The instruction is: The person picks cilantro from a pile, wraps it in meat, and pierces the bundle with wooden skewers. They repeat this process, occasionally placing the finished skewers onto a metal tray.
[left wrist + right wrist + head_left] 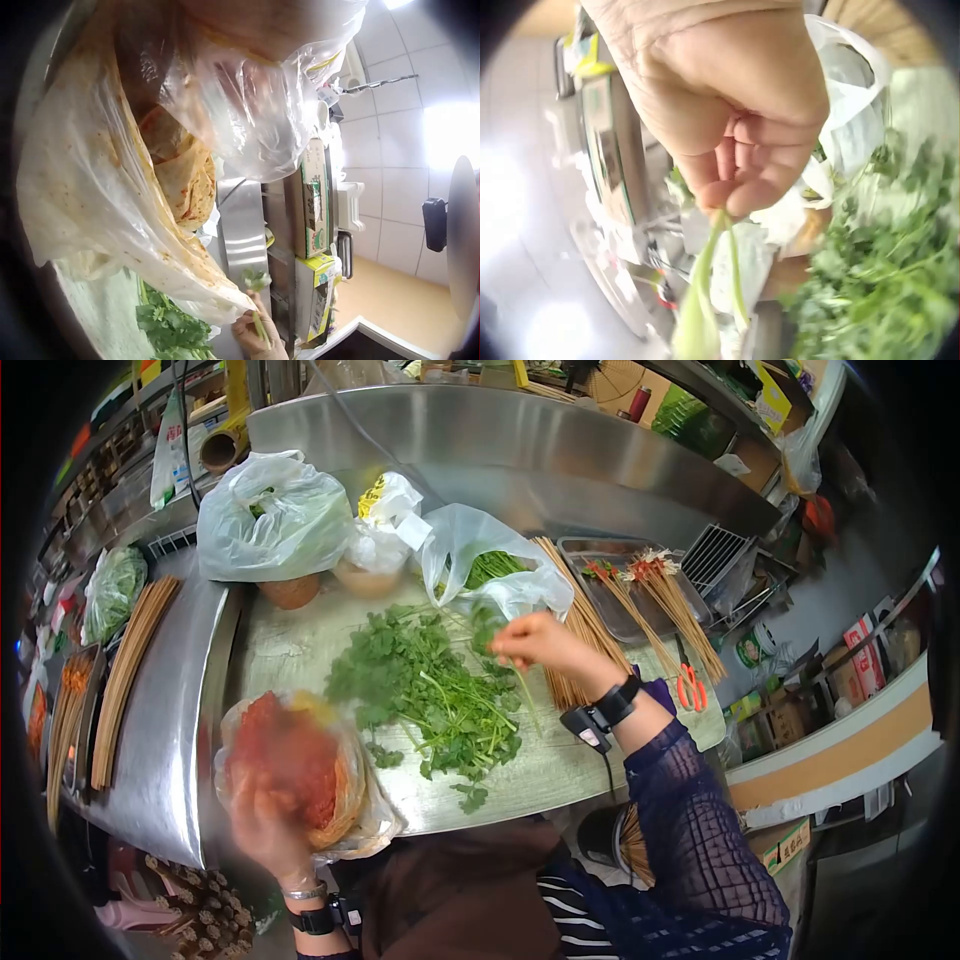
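Note:
My right hand (535, 640) pinches a coriander sprig (709, 285) by its pale green stems, between thumb and fingertips, above the board's right half. Below it a loose heap of leafy coriander (440, 710) spreads over the pale board (560, 770). At the near left lies a clear plastic bag (375, 825) around a red, sauce-coated mass (300, 760). My left hand (265, 825) is blurred at the bag's near side, its fingers hidden; I cannot tell whether they grip. In the left wrist view, folded sheets (184, 180) with red specks show inside the sauce-stained plastic.
Behind the heap stand a large white plastic bag (275, 525) and an open bag of greens (495, 565). Bamboo skewers (570, 610), a clear tray (610, 605) with filled skewers and orange-handled scissors (690, 688) lie at right. More skewers (135, 680) lie at far left.

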Tool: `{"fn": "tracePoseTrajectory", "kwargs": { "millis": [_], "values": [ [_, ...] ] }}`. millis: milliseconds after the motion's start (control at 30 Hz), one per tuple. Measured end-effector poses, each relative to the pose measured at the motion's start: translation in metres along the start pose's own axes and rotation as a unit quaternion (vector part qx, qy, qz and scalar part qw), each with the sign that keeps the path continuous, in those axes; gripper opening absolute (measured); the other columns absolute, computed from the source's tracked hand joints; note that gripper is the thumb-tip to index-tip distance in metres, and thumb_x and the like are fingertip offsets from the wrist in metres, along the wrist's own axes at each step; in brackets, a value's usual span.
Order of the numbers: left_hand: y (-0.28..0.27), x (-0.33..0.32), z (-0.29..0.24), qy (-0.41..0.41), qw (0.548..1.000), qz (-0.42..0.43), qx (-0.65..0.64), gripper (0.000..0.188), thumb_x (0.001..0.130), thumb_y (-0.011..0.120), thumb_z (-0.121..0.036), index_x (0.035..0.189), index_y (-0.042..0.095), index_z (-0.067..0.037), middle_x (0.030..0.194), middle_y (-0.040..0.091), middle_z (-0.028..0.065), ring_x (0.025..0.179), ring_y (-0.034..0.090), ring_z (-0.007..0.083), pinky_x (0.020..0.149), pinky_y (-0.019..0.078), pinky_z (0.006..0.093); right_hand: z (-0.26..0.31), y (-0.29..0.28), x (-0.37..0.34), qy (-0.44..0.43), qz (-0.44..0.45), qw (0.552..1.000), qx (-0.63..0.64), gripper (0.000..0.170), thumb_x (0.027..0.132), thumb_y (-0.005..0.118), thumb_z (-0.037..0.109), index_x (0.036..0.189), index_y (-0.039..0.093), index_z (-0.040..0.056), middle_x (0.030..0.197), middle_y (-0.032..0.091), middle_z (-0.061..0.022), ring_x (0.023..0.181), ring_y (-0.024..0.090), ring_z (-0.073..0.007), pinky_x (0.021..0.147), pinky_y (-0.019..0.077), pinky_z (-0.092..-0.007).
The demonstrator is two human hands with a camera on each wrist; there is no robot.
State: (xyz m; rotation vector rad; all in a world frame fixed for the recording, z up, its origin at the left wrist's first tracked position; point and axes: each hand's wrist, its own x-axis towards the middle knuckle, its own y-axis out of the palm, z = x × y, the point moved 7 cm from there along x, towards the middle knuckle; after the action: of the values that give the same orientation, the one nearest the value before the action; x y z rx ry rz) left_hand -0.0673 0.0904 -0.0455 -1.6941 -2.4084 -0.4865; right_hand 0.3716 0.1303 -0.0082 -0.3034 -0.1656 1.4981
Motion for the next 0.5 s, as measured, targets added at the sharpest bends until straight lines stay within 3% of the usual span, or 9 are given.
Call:
{"fn": "tracePoseTrajectory", "kwargs": {
  "millis": [33,67,100,200,233,333,500],
  "values": [
    [0.001,0.000,-0.002,0.000,1.000,0.004,-0.002,0.028,0.093,0.054,-0.011,0.115,0.056,0.005,0.099,0.062,0.0106,0.067,0.053,0.0096,0.058,0.0453,0.0215,-0.009,-0.002,0.003,-0.051,-0.036,0.980,-0.187,0.020,0.087,0.066,0.019,0.091,0.067,0.0004,0.071,0.065,-0.0016,0.056,0.054,-0.0041,0.051,0.0435,-0.0179],
    [0.002,0.000,-0.003,0.000,1.000,0.006,-0.004,0.028,0.092,0.055,-0.011,0.115,0.056,0.005,0.099,0.062,0.0106,0.067,0.053,0.0097,0.058,0.0453,0.0215,-0.014,-0.004,0.006,-0.099,-0.070,0.922,-0.369,0.020,0.087,0.066,0.019,0.093,0.067,0.0005,0.071,0.064,-0.0015,0.055,0.053,-0.0038,0.050,0.0432,-0.0177],
    [0.002,0.001,-0.003,0.000,1.000,0.004,-0.005,0.027,0.092,0.055,-0.011,0.115,0.057,0.005,0.100,0.062,0.0108,0.067,0.053,0.0097,0.058,0.0453,0.0214,-0.008,0.001,0.000,-0.001,-0.004,0.996,-0.089,0.020,0.090,0.062,0.018,0.099,0.066,0.0009,0.071,0.064,-0.0018,0.054,0.052,-0.0032,0.049,0.0431,-0.0181],
    [-0.001,-0.003,-0.001,0.001,1.000,-0.001,0.003,0.027,0.093,0.055,-0.010,0.116,0.056,0.004,0.100,0.062,0.0101,0.067,0.052,0.0085,0.058,0.0448,0.0206,0.023,0.005,-0.008,-0.008,0.033,0.978,0.204,0.019,0.092,0.057,0.016,0.100,0.064,0.0002,0.071,0.064,-0.0020,0.054,0.053,-0.0035,0.048,0.0434,-0.0185],
    [-0.002,-0.002,0.002,0.009,1.000,0.006,0.010,0.028,0.093,0.054,-0.010,0.119,0.055,0.003,0.099,0.062,0.0089,0.066,0.052,0.0073,0.058,0.0445,0.0200,0.011,0.006,-0.002,0.012,0.044,0.997,0.059,0.020,0.093,0.056,0.016,0.103,0.063,0.0000,0.073,0.065,-0.0016,0.054,0.055,-0.0034,0.048,0.0441,-0.0182],
    [0.004,0.002,0.000,0.011,1.000,0.011,-0.003,0.029,0.094,0.054,-0.010,0.121,0.053,0.002,0.098,0.062,0.0075,0.066,0.051,0.0062,0.058,0.0442,0.0198,-0.003,0.006,0.002,0.018,0.016,0.995,0.096,0.020,0.093,0.057,0.017,0.103,0.063,0.0002,0.073,0.065,-0.0011,0.054,0.056,-0.0035,0.049,0.0454,-0.0180],
    [-0.001,0.001,0.001,0.006,1.000,0.002,0.001,0.023,0.092,0.053,-0.007,0.113,0.058,0.004,0.104,0.061,0.0121,0.068,0.054,0.0100,0.057,0.0460,0.0213,-0.007,0.023,-0.009,0.064,0.054,0.988,0.129,0.016,0.091,0.057,0.016,0.100,0.057,0.0020,0.072,0.065,-0.0040,0.054,0.058,-0.0060,0.050,0.0466,-0.0192]
  ]
}}
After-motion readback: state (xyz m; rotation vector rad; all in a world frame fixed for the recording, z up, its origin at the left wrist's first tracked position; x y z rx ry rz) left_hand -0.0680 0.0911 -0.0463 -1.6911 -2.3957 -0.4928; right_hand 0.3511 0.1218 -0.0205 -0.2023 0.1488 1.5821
